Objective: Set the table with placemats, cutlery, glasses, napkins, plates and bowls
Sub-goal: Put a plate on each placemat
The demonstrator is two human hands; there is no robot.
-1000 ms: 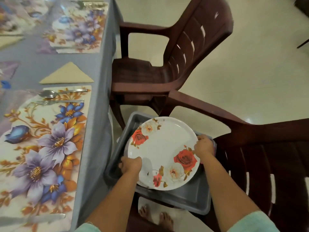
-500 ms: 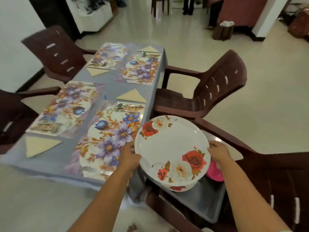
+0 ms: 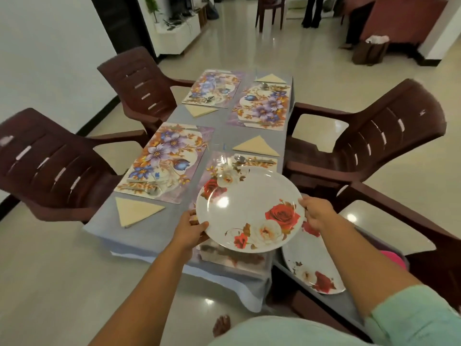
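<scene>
Glossy cream floor tiles surround a long table under a grey cloth, with four brown plastic chairs drawn up, two on each side. Four floral placemats lie on the cloth, each with a folded cream napkin beside it. The near right placemat carries a spoon and further cutlery at its far end.

Both hands grip one white plate printed with red roses, held tilted above the near right placemat and not touching it. The left hand clamps the plate's near left rim, thumb on top. The right hand pinches the right rim, fingers curled under.

Below and to the right, a second rose plate lies in a grey tray on a chair seat, with something pink beside it.
</scene>
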